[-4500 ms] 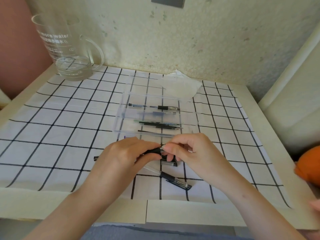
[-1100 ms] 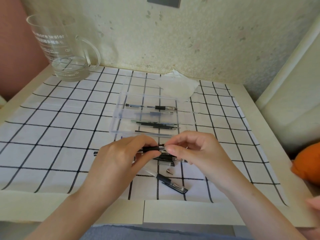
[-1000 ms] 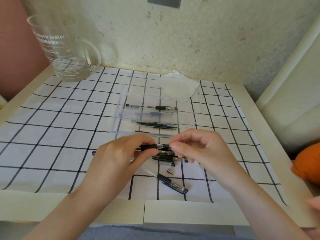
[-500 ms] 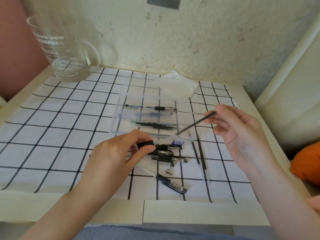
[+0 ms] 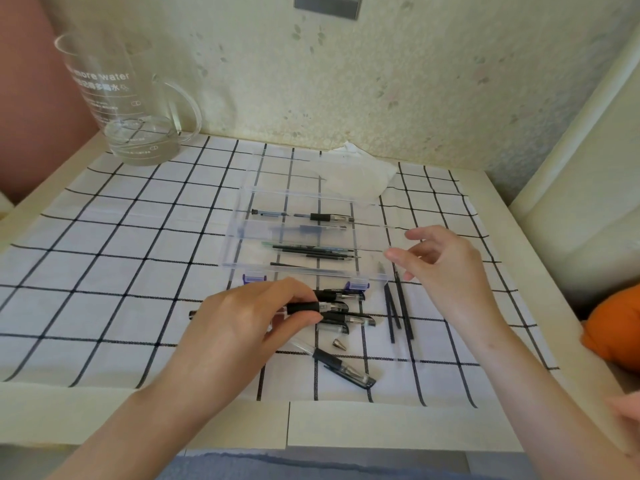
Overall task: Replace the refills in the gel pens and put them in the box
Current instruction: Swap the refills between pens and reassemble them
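My left hand [image 5: 249, 323] grips a gel pen barrel [image 5: 317, 307] with a black rubber sleeve, held level just in front of the clear plastic box [image 5: 239, 237]. My right hand [image 5: 440, 268] hovers by the box's right end with loose fingers and nothing in it. Several dark refills [image 5: 398, 306] lie on the cloth just below that hand. Inside the box lie a pen [image 5: 322, 217] and several refills [image 5: 315, 252]. More pens [image 5: 349, 319] lie between my hands, one pen [image 5: 346, 368] nearer me, and a small metal tip [image 5: 338, 342] beside them.
A glass jug [image 5: 128, 98] with a little water stands at the back left. A crumpled tissue [image 5: 356, 174] lies behind the box. The checked cloth [image 5: 104, 258] covers the table. An orange object [image 5: 616, 327] sits at the right edge.
My right hand pulled the refill out of the pen, carried it right and let it go beside the box. The left hand still holds the barrel.
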`<move>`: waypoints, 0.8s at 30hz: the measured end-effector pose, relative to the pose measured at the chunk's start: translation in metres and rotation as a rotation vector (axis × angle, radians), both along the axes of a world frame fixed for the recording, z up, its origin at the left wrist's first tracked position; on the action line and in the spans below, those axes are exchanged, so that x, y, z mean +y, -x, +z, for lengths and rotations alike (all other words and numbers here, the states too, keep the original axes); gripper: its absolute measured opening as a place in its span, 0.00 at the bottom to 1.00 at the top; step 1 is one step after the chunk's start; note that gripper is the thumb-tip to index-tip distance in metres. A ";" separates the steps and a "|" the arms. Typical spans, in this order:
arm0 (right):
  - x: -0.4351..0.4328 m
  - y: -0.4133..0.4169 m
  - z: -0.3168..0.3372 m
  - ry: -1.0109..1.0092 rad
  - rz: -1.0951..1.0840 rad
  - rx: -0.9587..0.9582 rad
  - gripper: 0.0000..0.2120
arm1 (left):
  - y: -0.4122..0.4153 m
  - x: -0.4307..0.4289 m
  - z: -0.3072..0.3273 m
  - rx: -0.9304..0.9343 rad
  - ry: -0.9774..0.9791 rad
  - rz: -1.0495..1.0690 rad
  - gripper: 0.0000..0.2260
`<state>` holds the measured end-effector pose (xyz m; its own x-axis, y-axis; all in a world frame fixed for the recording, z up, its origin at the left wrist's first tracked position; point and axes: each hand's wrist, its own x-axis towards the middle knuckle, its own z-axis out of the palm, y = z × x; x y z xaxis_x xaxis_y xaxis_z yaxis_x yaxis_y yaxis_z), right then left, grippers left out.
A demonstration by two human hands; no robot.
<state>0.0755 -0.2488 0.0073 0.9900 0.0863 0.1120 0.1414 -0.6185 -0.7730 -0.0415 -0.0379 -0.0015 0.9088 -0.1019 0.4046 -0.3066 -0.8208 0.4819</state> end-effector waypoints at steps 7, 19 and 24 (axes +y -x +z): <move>0.023 0.008 0.006 0.107 0.240 -0.225 0.06 | 0.000 0.000 -0.001 -0.028 0.005 0.005 0.10; 0.060 0.014 -0.010 0.672 0.509 -0.205 0.20 | -0.001 0.003 -0.001 -0.045 0.012 -0.016 0.10; 0.060 0.014 -0.002 0.580 0.529 -0.045 0.18 | -0.001 0.003 -0.002 -0.049 0.001 -0.008 0.11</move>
